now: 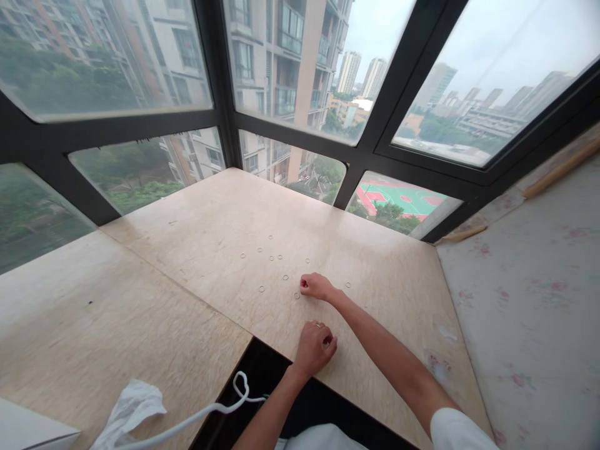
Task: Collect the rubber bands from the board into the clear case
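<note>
My right hand (317,286) is closed low over the stone-like ledge, its fingers curled inward. Just off its fingertips lies a small thin ring (297,295), and another ring (285,277) rests a little further left. What the right fingers hold, if anything, is hidden. Closer to me, my left hand (315,347) is curled at the ledge's front edge, thumb against the fingers, with a band on one finger. Whatever may be inside it is too small to tell. Several more thin rings lie scattered flat, among them one ring (262,289) to the left and one ring (348,285) beyond my right wrist.
The pale ledge (197,219) runs up to dark window frames (229,144). At lower left are crumpled white tissue (135,406), a white cable (197,415) and a white box (32,428). A dark gap (262,359) opens below the front edge. Papered wall (529,312) bounds the right.
</note>
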The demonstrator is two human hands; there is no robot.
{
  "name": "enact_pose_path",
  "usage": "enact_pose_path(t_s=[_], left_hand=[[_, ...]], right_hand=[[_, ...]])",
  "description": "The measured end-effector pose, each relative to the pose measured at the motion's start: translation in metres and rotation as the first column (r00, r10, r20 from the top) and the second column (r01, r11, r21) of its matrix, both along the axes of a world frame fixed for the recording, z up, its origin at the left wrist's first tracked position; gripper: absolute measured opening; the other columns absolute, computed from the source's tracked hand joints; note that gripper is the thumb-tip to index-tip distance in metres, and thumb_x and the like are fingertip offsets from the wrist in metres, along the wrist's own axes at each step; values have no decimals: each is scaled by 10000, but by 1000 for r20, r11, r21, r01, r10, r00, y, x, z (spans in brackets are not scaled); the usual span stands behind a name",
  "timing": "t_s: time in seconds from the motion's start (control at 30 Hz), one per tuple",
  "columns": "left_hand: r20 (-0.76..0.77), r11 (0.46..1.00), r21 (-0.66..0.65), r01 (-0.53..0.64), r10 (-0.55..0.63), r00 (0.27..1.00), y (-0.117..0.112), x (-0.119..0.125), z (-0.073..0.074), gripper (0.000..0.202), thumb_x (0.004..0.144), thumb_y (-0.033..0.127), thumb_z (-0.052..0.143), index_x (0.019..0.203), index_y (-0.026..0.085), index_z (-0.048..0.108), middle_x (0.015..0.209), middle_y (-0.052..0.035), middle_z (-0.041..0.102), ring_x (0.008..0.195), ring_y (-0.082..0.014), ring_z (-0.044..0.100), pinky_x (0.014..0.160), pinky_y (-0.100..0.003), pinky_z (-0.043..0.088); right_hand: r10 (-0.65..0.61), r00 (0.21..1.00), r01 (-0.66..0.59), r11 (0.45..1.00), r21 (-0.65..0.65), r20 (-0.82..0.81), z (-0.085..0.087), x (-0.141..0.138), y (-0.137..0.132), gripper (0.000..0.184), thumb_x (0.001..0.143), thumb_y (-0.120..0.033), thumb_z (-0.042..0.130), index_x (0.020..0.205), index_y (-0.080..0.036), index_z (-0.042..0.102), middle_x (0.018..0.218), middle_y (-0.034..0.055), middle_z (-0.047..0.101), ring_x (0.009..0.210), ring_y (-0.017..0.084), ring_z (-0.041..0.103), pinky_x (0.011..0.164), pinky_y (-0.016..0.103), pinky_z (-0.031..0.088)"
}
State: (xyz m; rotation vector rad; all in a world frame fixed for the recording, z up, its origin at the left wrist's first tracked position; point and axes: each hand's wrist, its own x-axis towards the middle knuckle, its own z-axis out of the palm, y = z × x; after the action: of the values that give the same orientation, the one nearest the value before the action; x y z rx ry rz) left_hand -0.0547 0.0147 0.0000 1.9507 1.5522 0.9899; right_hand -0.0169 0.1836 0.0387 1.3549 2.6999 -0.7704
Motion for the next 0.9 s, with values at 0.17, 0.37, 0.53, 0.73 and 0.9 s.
enact_pose_path(t_s=[0.17, 0.37, 0.53, 0.73, 0.9], left_hand=[[-37, 1000, 1, 11, -11, 999, 2, 0, -1, 175, 796, 191, 571, 637, 172, 500, 652, -17, 564, 690, -167, 493, 680, -325, 294], [-64, 999, 2, 36, -36, 997, 2, -1, -1, 184, 799, 181, 567, 629, 172, 497, 646, -14, 563, 686, -165, 499, 676, -319, 295], [-89, 999, 10, 53, -52, 995, 5, -3, 1, 202, 822, 202, 552, 629, 176, 497, 639, -12, 563, 673, -163, 498, 674, -315, 301], [-134, 997, 7, 72, -70, 989, 8, -3, 5, 230, 851, 244, 517, 630, 181, 504, 627, -13, 558, 668, -166, 497, 680, -318, 317], [-168, 995, -1, 97, -96, 981, 11, -3, 7, 251, 860, 273, 502, 626, 185, 510, 617, -9, 561, 650, -166, 501, 674, -318, 329]], right_hand=[[-164, 948, 144, 985, -91, -274, -7, 35, -14, 40, 721, -146, 578, 705, -178, 597, 674, -12, 615, 620, 109, 523, 581, 210, 358], [-462, 707, 310, 883, -352, -535, 4, 79, -36, 130, 745, -305, 560, 720, -184, 518, 663, -1, 603, 533, 108, 532, 469, 205, 387], [-664, 423, 352, 748, -563, -617, 23, 120, -67, 330, 746, -497, 595, 773, -188, 482, 823, 62, 657, 522, 113, 574, 394, 201, 375], [-773, 81, 473, 585, -658, -629, 31, 174, -105, 394, 671, -523, 693, 767, -183, 520, 772, 33, 636, 496, 82, 523, 414, 197, 355], [-789, -81, 579, 460, -673, -609, 27, 212, -137, 407, 621, -473, 753, 800, -167, 553, 783, 58, 656, 536, 105, 561, 450, 208, 397]])
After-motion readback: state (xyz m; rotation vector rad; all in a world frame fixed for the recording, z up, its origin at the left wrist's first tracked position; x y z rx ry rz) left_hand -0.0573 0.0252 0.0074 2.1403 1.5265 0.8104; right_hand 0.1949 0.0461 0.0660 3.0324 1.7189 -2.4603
